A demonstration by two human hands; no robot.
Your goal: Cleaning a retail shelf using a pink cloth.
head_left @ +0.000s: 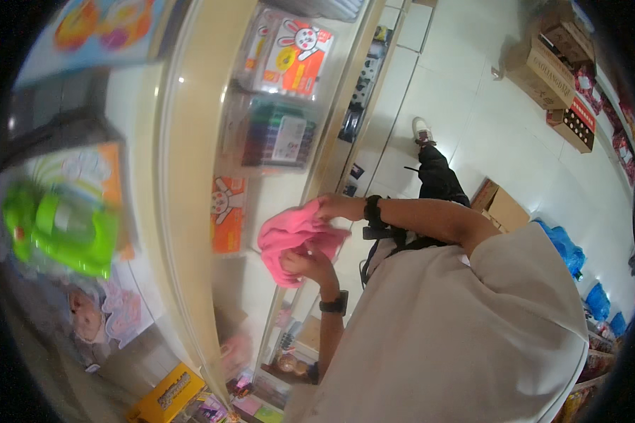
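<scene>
A bunched pink cloth (289, 236) hangs in folds between my two hands, in front of the shelf. My right hand (339, 208), the upper one in the picture, grips its edge with the fingers closed on the fabric. Lower down, my left hand (310, 265) has its fingers curled into the folds; part of the fingertips is hidden by the cloth. Close by on the shelf (261, 190) lies an orange card with a white rabbit print (228, 215). Above it sits a clear pack of coloured pens (279, 141), and beyond that an orange-and-white rabbit-print box (298, 56).
A pale shelf edge (190, 211) runs down beside the cloth. Left of it lie a bright green plastic item (74, 233) and a yellow box (168, 395). Cardboard boxes (541, 72) and blue plastic bags (564, 247) rest on the tiled floor (466, 92) at right.
</scene>
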